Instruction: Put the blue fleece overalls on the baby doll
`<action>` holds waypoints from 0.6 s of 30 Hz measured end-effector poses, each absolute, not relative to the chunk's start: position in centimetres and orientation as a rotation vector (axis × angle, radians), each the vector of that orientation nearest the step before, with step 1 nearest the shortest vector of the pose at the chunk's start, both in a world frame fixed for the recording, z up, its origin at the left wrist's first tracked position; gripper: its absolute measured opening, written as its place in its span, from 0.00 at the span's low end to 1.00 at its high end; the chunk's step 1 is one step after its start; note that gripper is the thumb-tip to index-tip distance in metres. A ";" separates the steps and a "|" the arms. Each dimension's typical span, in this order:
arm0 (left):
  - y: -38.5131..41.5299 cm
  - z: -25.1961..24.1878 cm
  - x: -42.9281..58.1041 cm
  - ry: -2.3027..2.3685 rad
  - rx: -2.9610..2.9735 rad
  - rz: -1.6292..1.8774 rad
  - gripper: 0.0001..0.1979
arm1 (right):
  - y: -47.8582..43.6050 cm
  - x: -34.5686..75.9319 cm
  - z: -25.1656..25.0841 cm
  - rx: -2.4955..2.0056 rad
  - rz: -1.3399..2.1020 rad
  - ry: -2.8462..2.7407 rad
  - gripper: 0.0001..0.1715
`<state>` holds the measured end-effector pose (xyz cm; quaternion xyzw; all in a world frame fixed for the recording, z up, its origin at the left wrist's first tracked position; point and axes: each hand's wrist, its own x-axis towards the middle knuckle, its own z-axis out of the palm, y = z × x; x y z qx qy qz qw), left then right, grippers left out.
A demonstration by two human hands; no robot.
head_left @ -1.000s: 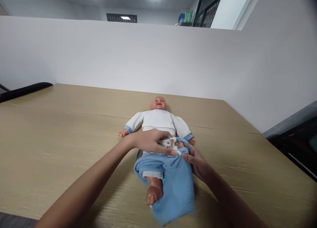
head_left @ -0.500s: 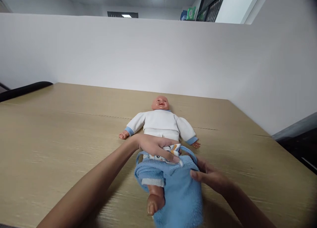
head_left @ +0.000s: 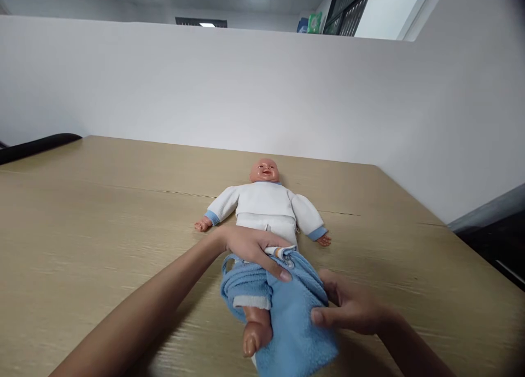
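A baby doll point(head_left: 266, 201) lies on its back, head away from me, in a white top with blue cuffs. Blue fleece pants point(head_left: 293, 322) are bunched around its legs; one bare foot point(head_left: 257, 337) sticks out of the left leg opening, while the other foot is hidden inside the fabric. My left hand point(head_left: 256, 248) reaches across the doll's waist, its thumb pressing the waistband and its other fingers mostly hidden. A strip of patterned cloth point(head_left: 281, 252) shows beside that hand. On the right side, my right hand point(head_left: 348, 306) pinches the pant leg between thumb and fingers.
The doll rests on a wooden table point(head_left: 102, 229) with a seam across it. A white partition point(head_left: 246, 87) rises behind the far edge. A black curved edge point(head_left: 41, 146) is at the left, and a dark object point(head_left: 492, 246) stands beyond the right edge.
My right hand has slid down the pant leg toward me. The waistband on the right has been drawn up over the patterned cloth, so less of it shows.
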<state>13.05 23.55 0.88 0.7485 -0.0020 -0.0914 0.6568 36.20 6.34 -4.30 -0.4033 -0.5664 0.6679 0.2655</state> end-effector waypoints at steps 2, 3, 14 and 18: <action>23.5 1.0 13.1 0.006 1.698 -0.227 0.19 | 6.3 36.4 -4.6 -1.091 1.747 -1.462 0.27; 23.4 1.1 13.1 0.011 1.712 -0.241 0.21 | 6.3 36.5 -4.9 -1.090 1.725 -1.412 0.27; 24.0 0.8 13.0 -0.050 1.837 -0.188 0.16 | 6.6 37.1 -5.4 -1.093 1.734 -1.078 0.33; 24.0 0.6 13.1 -0.056 1.780 -0.192 0.16 | 6.5 36.9 -4.3 -1.097 1.794 -1.344 0.38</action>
